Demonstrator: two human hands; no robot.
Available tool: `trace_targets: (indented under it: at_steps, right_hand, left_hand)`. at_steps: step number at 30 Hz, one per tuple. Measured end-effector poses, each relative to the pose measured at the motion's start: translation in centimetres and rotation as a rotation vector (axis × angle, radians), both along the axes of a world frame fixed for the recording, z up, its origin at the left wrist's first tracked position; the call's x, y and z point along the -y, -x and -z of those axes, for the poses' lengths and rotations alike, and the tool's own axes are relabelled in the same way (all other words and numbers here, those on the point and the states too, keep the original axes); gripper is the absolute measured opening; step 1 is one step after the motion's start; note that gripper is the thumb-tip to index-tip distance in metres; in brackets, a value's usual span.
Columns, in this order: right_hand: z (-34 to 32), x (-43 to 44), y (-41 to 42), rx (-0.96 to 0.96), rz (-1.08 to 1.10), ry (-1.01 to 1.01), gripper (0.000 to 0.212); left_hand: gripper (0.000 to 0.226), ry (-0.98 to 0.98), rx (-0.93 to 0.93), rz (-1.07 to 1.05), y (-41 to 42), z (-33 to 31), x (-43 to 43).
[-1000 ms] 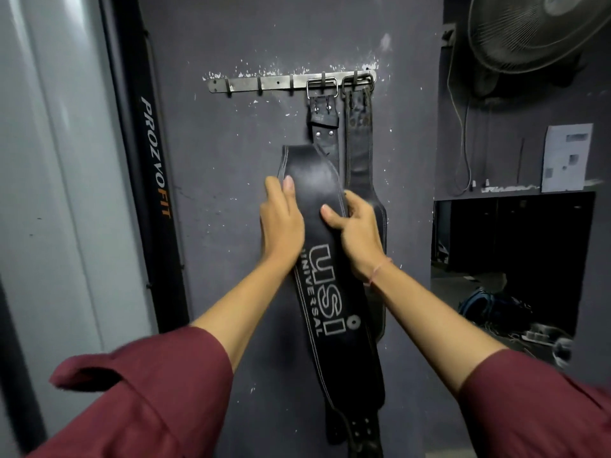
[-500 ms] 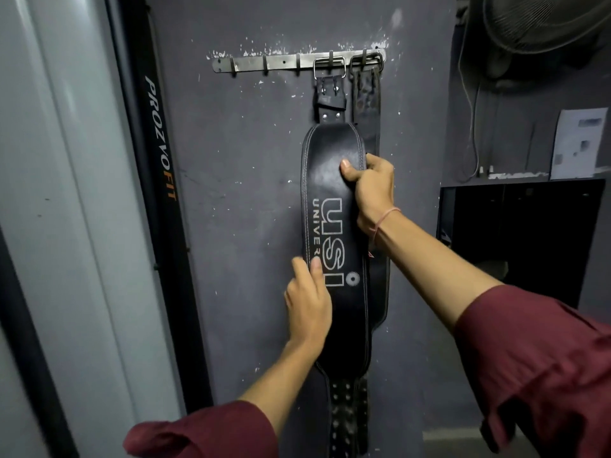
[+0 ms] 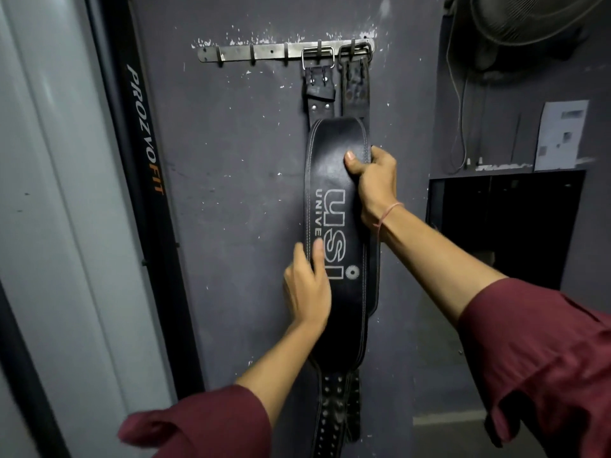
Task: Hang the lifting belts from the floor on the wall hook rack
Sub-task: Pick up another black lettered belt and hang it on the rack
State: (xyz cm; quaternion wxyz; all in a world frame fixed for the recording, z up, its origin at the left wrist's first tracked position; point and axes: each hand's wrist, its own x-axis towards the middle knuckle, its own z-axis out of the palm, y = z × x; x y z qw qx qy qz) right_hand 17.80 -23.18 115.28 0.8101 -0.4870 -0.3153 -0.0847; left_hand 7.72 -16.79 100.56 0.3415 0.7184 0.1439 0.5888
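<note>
Nearest the camera, two maroon sleeves [image 3: 545, 368] reach in from the bottom edge. The left hand [image 3: 307, 289] lies against the left edge of the USI belt [image 3: 350, 312], fingers straight and close together, pressed flat on the leather just beside the printed letters; whether any fingertip hooks behind the edge cannot be told. Higher up, the right hand [image 3: 377, 183] grips the belt's right edge, with the thumb laid across the front face and the fingers curled round behind; a thin pink thread circles that wrist. The USI belt hangs upright against the dark grey wall [image 3: 231, 209], its metal buckle [image 3: 318, 57] over a hook, its studded tail dangling below the hands. A second belt [image 3: 355, 90] hangs just beside it on the right, partly behind it, on the last hooks. Both hang from the hook rack [image 3: 251, 54] — a metal strip screwed to the wall, its left hooks bare. Left of the wall stands a black post lettered PROZVOFIT [image 3: 145, 127]; far right, a fan [image 3: 535, 18] and a paper sheet [image 3: 562, 137].
</note>
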Motion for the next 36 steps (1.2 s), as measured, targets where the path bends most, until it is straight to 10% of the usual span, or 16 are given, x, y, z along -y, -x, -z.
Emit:
trace_targets:
  at_steps: [8,14,28,36]
  right_hand:
    - [3.4,0.9,2.1,0.027,-0.155,-0.017,0.015]
    - [5.5,1.6,3.3,0.066,-0.266,0.063,0.019]
    - [20.1,3.1,4.1,-0.055,-0.564,0.397,0.031]
    - [9.4,1.0,4.6,-0.009,-0.366,0.148,0.036]
  left_hand:
    - [0.047,-0.045,-0.074,-0.122,-0.6,-8.9,-0.7]
    - [0.052,0.407,-0.053,0.461,-2.9,-15.0,-4.7]
    - [0.027,-0.032,0.083,0.377,-0.3,-13.2,-3.6]
    - [0.037,-0.134,0.03,0.198,0.1,-10.5,-3.4]
